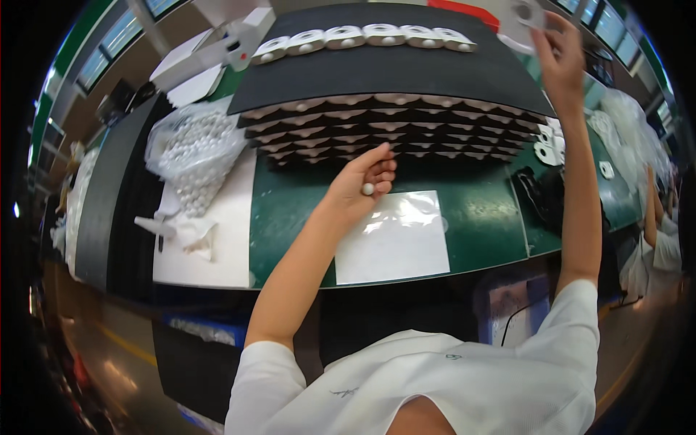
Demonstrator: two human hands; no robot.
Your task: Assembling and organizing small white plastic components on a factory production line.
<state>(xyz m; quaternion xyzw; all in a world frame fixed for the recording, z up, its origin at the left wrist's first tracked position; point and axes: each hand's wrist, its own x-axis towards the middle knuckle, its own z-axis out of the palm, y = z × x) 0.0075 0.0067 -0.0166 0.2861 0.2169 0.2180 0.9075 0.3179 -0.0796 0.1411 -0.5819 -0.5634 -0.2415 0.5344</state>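
My left hand [362, 177] is curled above the workbench, with a small white ball [368, 189] showing at the palm beneath the fingers. High at the far right, my right hand [562, 56] grips a white plastic part with a round opening [520, 23]. Between the arms rises a stack of black sheets [395, 76], with rows of white parts sandwiched in its layers. On its top sheet stands a row of white parts with round openings [344, 36], each with a white ball at its near side. A clear bag of white balls [194, 148] lies left of the stack.
A white sheet in a clear cover [395, 246] lies on the green bench [482, 217]. Crumpled white cloth [194, 235] rests at the left. A black bundle [540, 196] and loose white parts [549, 143] sit at the right. Another person's arm [650, 210] shows at the far right.
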